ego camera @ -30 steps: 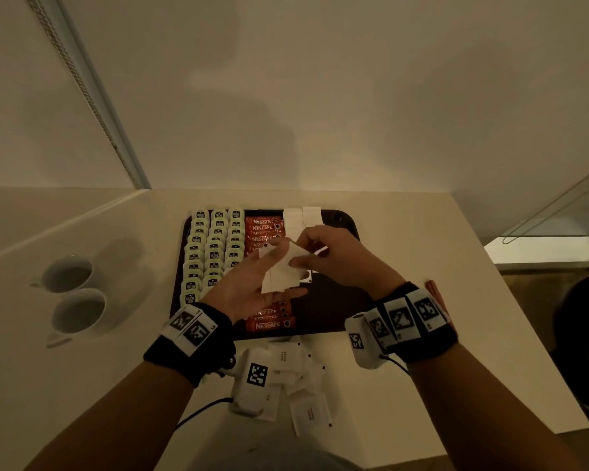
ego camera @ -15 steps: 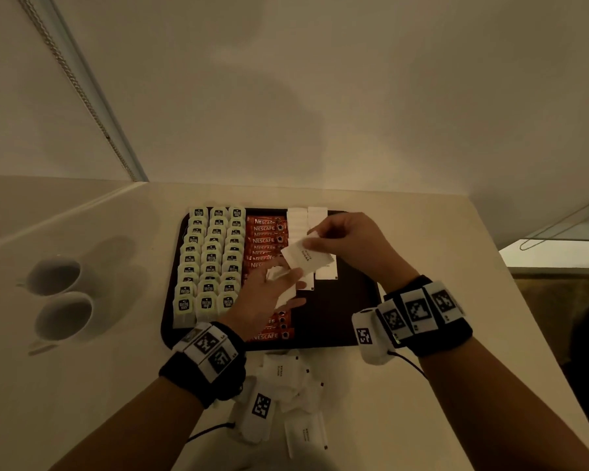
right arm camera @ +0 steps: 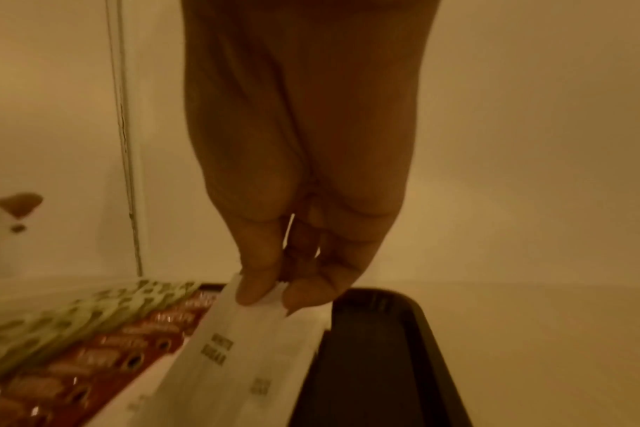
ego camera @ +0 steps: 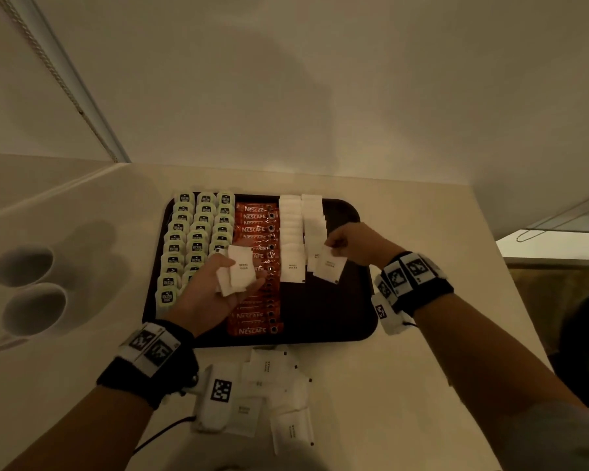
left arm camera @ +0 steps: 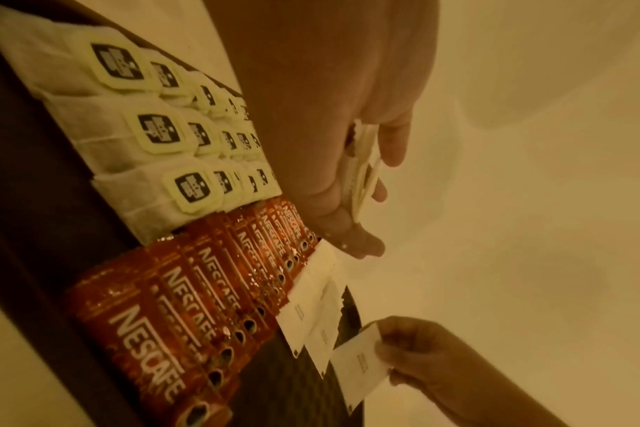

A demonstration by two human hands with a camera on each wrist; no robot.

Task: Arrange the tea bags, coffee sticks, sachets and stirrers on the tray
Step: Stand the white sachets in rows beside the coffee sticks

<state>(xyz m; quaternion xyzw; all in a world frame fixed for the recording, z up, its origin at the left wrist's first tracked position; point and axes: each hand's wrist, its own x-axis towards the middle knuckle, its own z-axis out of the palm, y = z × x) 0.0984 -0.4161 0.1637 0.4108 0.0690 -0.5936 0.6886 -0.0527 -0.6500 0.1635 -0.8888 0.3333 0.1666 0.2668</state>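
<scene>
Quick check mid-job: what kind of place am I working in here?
Probably a hotel room or guest pantry counter: a dark tray stocked in rows with tea bags, Nescafe sticks and white sugar sachets, beside two white cups.

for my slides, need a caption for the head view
Right hand adds a sugar sachet to the tray; left hand holds more.

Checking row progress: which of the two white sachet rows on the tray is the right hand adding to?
The right-hand row, nearest the tray's bare side; the right hand pinches a sachet at its near end.
</scene>
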